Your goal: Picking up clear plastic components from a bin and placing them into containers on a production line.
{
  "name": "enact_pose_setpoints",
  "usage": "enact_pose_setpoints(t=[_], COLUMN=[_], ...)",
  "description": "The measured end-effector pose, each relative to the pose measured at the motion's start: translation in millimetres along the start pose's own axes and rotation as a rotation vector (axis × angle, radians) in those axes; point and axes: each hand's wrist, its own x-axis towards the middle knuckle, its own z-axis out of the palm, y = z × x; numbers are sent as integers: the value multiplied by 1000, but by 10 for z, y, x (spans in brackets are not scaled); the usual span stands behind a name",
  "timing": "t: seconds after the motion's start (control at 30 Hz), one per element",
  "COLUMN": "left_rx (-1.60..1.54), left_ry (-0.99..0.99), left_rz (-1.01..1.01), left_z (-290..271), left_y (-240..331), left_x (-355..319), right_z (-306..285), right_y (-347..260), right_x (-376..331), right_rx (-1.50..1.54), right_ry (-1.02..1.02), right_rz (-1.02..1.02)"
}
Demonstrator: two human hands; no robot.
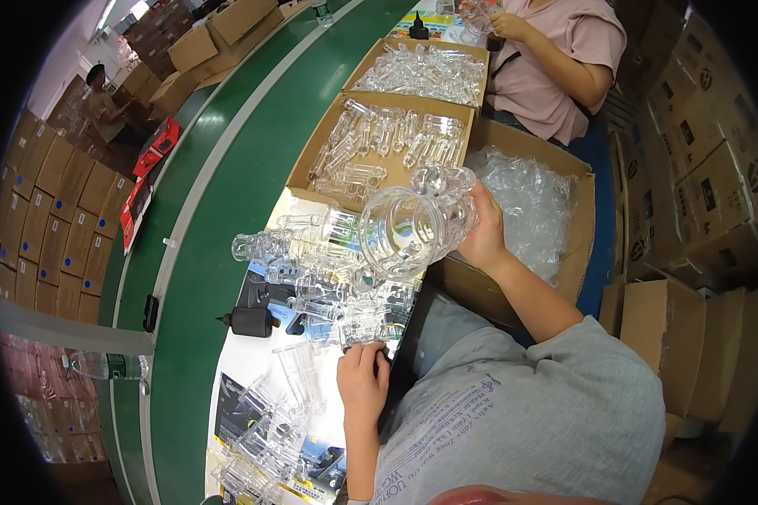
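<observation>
My right hand [483,229] is closed around a clear, rigid vessel [402,236]. The vessel has a wide round mouth and a knobbly end, and it is held above the table. Down at the table edge, my left hand [364,379] has its fingers curled against something small and dark, mostly hidden by them. Just beyond that hand lie several clear tubular parts [312,244], heaped on printed sheets. More clear tubes [269,438] are spread on the near left of the table. A black squeeze bottle [251,321] with a pointed tip lies on its side.
Cardboard trays of clear parts [320,139] stand ahead. Beside me is a carton [585,202] with bagged pieces. A green conveyor [202,210] curves along the left. A co-worker in a pink top [577,50] handles a clear piece. Stacked cartons [691,168] stand at right.
</observation>
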Motion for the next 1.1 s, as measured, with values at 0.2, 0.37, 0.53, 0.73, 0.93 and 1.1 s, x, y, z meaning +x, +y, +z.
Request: enact_pose_setpoints(t=[0.2, 0.37, 0.53, 0.73, 0.93, 1.1], left_rx=[-13, -6, 16, 21, 6, 1], left_ry=[-11, -4, -3, 10, 1, 2], left_rz=[-7, -22, -34, 18, 3, -14], left_z=[8, -5, -2, 16, -7, -9], left_y=[11, 20, 3, -46, -40, -35], left_x=[14, 7, -36, -10, -11, -4], right_z=[2, 34, -27, -48, 79, 393], right_y=[31, 62, -40, -207, -355, -239], right_x=[24, 135, 68, 123, 178, 77], right_rx=[-7, 121, -25, -16, -64, 8], right_ry=[132, 228, 105, -157, -264, -207], right_rz=[-128, -232, -45, 186, -27, -120])
